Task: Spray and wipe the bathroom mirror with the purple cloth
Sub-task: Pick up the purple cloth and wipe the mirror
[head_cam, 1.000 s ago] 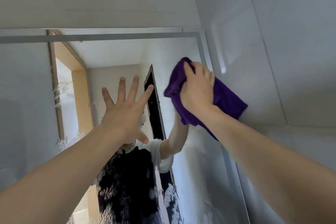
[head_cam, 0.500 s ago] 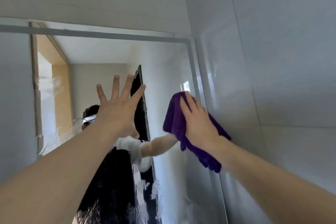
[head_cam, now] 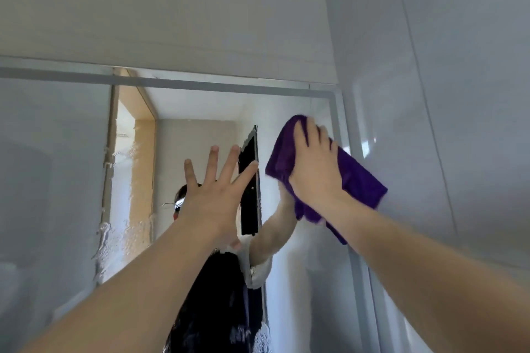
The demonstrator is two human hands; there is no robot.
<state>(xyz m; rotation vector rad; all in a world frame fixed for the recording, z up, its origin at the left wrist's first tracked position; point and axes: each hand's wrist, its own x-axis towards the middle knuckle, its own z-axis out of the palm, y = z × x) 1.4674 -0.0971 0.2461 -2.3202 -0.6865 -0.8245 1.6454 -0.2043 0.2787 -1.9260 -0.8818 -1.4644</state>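
Left hand: fingers spread and straight, raised before the glass, holding nothing; contact unclear.
Right hand: flat, fingers straight, pressing the purple cloth against the mirror near its upper right corner.
Cloth: soft, bunched, fuzzy.
Mirror: smooth, rectangular, pale-framed, foamy streaks lower left.
Risk: a loose cloth fold could slip; the bare palm may smear glass.

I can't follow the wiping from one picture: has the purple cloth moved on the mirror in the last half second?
Yes. The purple cloth, pressed flat by the right hand, has gone up toward the mirror's top frame bar, staying by the right edge.
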